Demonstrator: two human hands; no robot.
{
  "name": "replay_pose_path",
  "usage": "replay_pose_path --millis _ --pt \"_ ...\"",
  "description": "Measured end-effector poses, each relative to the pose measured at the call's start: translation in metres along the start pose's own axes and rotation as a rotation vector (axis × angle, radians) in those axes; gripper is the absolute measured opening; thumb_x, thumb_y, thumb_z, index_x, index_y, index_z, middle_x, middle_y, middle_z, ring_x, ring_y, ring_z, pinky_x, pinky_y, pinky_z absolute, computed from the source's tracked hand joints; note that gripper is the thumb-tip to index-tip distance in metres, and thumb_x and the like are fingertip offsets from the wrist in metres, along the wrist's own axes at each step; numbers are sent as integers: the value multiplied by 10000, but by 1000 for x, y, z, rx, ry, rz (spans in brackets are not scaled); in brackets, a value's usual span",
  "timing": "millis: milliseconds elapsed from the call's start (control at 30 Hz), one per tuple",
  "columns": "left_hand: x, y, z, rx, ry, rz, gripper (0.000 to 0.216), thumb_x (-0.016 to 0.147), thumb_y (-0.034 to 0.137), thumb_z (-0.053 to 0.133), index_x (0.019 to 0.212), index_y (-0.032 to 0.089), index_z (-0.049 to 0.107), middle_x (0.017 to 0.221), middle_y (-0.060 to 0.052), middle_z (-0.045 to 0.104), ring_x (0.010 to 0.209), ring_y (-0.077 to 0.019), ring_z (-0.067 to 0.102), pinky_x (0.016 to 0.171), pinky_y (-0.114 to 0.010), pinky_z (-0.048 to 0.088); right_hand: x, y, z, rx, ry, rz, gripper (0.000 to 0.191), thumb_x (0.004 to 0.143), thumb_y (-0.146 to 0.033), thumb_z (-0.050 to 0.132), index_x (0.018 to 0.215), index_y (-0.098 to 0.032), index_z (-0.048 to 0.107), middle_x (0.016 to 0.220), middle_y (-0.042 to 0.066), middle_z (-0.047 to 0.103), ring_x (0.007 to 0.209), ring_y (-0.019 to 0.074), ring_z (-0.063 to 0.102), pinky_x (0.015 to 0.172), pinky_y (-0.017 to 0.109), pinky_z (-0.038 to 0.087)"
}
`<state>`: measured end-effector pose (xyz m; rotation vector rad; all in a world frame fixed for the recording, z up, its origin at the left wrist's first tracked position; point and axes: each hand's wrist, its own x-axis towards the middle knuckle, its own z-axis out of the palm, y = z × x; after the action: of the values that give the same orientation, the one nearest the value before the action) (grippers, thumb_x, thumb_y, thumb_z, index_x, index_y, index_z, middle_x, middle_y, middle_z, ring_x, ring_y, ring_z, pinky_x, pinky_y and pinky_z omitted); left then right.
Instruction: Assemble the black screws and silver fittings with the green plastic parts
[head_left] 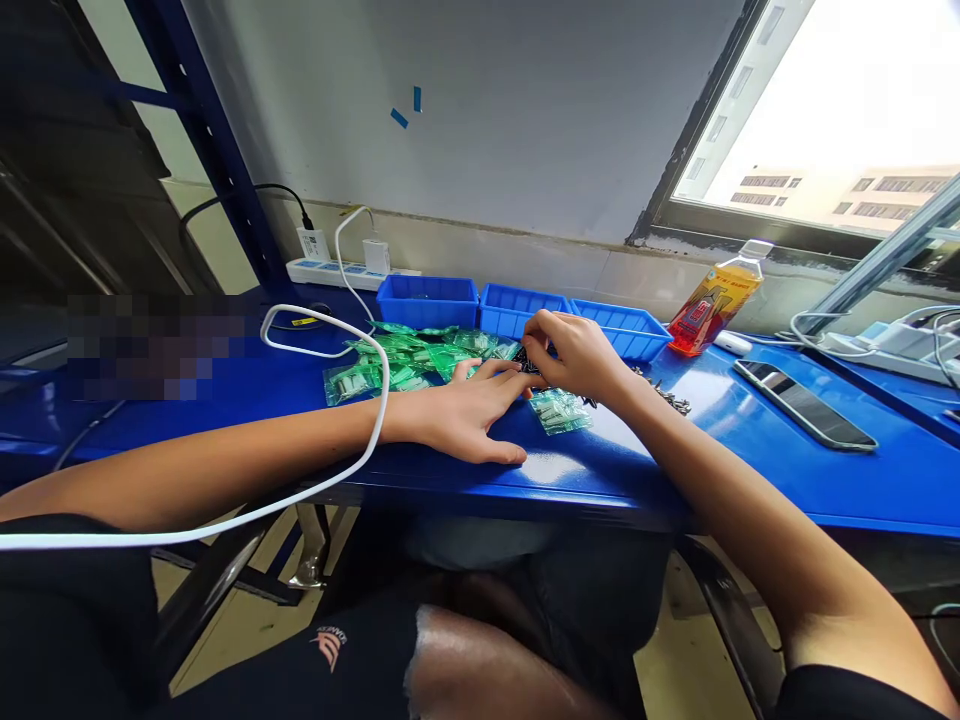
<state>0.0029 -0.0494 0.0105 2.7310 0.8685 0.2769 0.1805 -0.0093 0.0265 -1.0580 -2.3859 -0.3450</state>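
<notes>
My left hand [472,410] lies low over the blue table with its fingers stretched out and the thumb spread. Its fingertips reach a cluster of small dark parts [528,361]. My right hand [574,352] comes in from the right with bent fingers pressed together over those same parts; what it pinches, if anything, is hidden. A heap of green plastic packets [401,355] with pale pieces inside lies behind and left of my left hand. One more clear-green packet [559,411] rests on the table below my right hand. Loose metal screw-like pieces [667,396] show beyond my right wrist.
Three blue bins [427,303] line the back of the table [765,480]. A drink bottle [716,300] and a phone [806,405] are at the right. A white cable [384,390] loops over my left forearm. Power strips [319,272] sit at both ends.
</notes>
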Motion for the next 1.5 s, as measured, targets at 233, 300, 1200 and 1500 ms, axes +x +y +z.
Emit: replay_pose_path --millis 233,300,1200,1500 --pt "-5 10 -1 41 -69 71 803 733 463 610 1382 185 228 1410 -140 359 1347 -334 191 1086 -490 137 0 -1 2 -11 7 3 162 837 -236 407 820 -171 554 691 38 626 632 147 543 613 248 358" --pt "-5 10 -1 33 -56 72 799 735 454 611 1383 186 228 1416 -141 349 1344 -335 197 1084 -487 147 0 -1 3 -12 0 3 162 836 -236 407 818 -173 555 694 38 628 626 145 541 610 247 358" --pt "-5 8 -4 12 -34 193 516 743 412 620 1192 201 478 1273 -113 509 1246 -318 322 1059 -540 118 0 0 3 -20 -17 -18 174 829 -245 402 828 -164 556 698 53 633 630 160 546 606 255 348" --pt "-4 7 -3 24 -3 212 468 760 380 601 1175 192 495 1214 -103 551 1233 -293 335 1072 -502 105 0 0 4 -20 -10 -15 173 827 -247 404 827 -163 556 716 58 636 625 155 544 599 255 345"
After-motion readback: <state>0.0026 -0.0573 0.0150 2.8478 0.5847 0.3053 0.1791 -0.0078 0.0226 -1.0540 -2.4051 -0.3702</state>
